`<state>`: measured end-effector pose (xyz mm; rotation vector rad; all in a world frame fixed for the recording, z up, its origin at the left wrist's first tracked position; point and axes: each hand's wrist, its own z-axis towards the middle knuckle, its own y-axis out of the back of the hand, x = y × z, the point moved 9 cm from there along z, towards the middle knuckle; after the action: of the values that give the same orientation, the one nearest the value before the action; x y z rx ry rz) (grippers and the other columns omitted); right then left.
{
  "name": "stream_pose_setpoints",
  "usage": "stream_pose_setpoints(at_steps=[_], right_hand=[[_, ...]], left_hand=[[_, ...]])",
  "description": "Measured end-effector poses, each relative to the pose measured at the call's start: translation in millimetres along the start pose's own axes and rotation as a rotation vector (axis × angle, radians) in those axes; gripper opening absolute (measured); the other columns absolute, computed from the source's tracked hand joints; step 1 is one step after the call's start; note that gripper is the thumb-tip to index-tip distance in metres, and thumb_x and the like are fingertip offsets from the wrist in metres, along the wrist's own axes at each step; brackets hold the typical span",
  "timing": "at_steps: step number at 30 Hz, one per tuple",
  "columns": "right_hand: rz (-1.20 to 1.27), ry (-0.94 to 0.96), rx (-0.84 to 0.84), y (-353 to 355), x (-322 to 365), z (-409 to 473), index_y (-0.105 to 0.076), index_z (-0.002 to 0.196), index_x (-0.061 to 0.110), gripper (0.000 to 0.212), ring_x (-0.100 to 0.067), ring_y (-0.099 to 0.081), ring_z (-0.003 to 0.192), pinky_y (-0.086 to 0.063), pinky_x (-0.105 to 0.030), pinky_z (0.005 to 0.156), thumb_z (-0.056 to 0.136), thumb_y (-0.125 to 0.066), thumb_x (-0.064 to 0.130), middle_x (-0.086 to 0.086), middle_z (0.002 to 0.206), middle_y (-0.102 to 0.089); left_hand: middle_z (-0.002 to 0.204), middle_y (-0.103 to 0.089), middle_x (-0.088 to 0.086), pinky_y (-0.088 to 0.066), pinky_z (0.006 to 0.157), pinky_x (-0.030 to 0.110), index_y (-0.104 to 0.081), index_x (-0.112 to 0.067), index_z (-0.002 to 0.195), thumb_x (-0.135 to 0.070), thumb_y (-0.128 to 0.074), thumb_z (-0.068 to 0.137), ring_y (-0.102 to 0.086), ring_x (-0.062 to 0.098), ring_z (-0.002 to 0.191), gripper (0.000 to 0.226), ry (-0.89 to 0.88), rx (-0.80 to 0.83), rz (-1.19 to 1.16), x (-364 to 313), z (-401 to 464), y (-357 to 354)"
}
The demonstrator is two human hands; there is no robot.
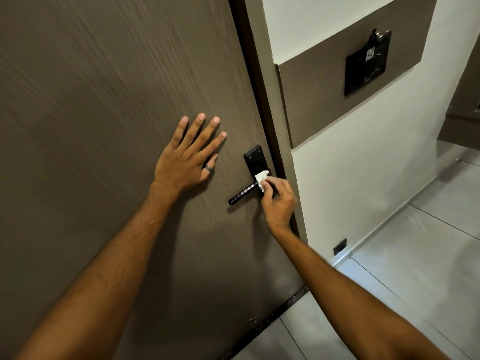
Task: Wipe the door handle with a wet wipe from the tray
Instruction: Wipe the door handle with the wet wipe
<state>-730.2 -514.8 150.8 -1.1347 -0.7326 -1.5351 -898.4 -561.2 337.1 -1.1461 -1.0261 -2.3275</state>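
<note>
A black lever door handle on a black backplate sits at the right edge of a brown wood-grain door. My right hand pinches a white wet wipe against the backplate, at the root of the lever. My left hand, with a ring on one finger, lies flat on the door to the left of the handle, fingers spread. The tray is out of view.
A dark door frame runs beside the handle. On the white wall to the right, a brown panel carries a black card holder. A small black outlet sits low on the wall. Pale floor tiles fill the lower right.
</note>
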Motion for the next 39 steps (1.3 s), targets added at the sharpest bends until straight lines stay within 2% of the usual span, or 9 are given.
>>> stream_pose_setpoints(at_steps=[5,10,14,16,20,28,33,36,39], right_hand=[[0.013,-0.001,0.025,-2,2,-4,-0.074,0.111,0.007,0.02,-0.007,-0.065,0.098,-0.054,-0.006,0.078,0.092,-0.071,0.005,-0.005,0.11,-0.069],[-0.094,0.36,0.273,-38,33,-53,-0.076,0.103,-0.002,0.025,-0.016,-0.068,0.09,-0.056,-0.013,0.082,0.081,-0.073,-0.013,-0.018,0.099,-0.072],[-0.187,0.451,0.341,-48,39,-62,-0.077,0.106,-0.001,0.033,-0.028,-0.07,0.089,-0.055,-0.021,0.08,0.075,-0.077,-0.013,-0.021,0.1,-0.072],[-0.157,0.395,0.291,-37,32,-51,-0.076,0.106,-0.001,0.032,-0.023,-0.067,0.094,-0.055,-0.014,0.084,0.078,-0.073,-0.015,-0.02,0.104,-0.071],[-0.031,0.08,0.075,-8,6,-7,-0.075,0.105,0.003,0.021,-0.013,-0.063,0.098,-0.056,-0.007,0.078,0.089,-0.067,-0.008,-0.013,0.106,-0.068],[0.14,-0.262,-0.061,2,-30,15,-0.073,0.104,0.013,0.013,-0.008,-0.065,0.093,-0.053,-0.001,0.067,0.092,-0.07,0.007,0.003,0.107,-0.066],[0.126,-0.17,0.024,-2,-21,2,-0.071,0.106,0.019,0.015,0.005,-0.065,0.091,-0.055,-0.006,0.068,0.092,-0.073,0.016,0.002,0.109,-0.065],[0.03,-0.078,0.115,-9,-12,-13,-0.071,0.104,0.012,0.013,0.002,-0.064,0.09,-0.057,-0.014,0.076,0.091,-0.072,0.011,0.004,0.106,-0.064],[0.009,0.117,0.196,-19,13,-37,-0.074,0.1,0.0,0.012,-0.013,-0.066,0.091,-0.06,-0.026,0.078,0.089,-0.071,-0.004,-0.012,0.1,-0.069]], left_hand=[[0.176,-0.014,0.011,-0.002,0.13,0.053,-0.018,-0.024,0.168,-0.047,-0.03,0.109,-0.011,0.036,0.161,0.064,0.007,-0.012,0.007,1,-1,-3],[0.176,-0.012,0.011,-0.004,0.129,0.053,-0.015,-0.025,0.169,-0.048,-0.029,0.11,-0.012,0.036,0.161,0.065,0.007,-0.002,0.004,0,-1,-4],[0.176,-0.014,0.011,-0.006,0.129,0.053,-0.016,-0.025,0.169,-0.047,-0.031,0.11,-0.015,0.037,0.161,0.065,0.005,-0.009,0.003,1,-2,-4],[0.175,-0.015,0.011,-0.005,0.13,0.053,-0.018,-0.025,0.168,-0.046,-0.032,0.11,-0.015,0.037,0.161,0.064,0.007,-0.022,-0.001,1,-3,-3],[0.175,-0.017,0.011,-0.006,0.13,0.053,-0.02,-0.024,0.168,-0.047,-0.034,0.109,-0.016,0.036,0.161,0.065,0.003,-0.035,0.025,-1,-3,-3],[0.174,-0.021,0.013,-0.01,0.128,0.054,-0.023,-0.023,0.167,-0.048,-0.035,0.108,-0.02,0.038,0.159,0.065,-0.01,-0.036,0.051,-2,-2,-2],[0.174,-0.019,0.014,-0.009,0.128,0.055,-0.02,-0.023,0.168,-0.049,-0.032,0.109,-0.019,0.038,0.159,0.066,-0.008,-0.015,0.049,-5,-10,-5],[0.174,-0.02,0.013,-0.009,0.128,0.054,-0.021,-0.023,0.168,-0.048,-0.031,0.109,-0.021,0.038,0.159,0.064,0.023,0.027,0.028,-11,-12,-13],[0.175,-0.018,0.012,-0.008,0.128,0.054,-0.019,-0.023,0.168,-0.048,-0.03,0.11,-0.02,0.038,0.16,0.064,0.011,0.037,0.018,-16,-12,-10]])
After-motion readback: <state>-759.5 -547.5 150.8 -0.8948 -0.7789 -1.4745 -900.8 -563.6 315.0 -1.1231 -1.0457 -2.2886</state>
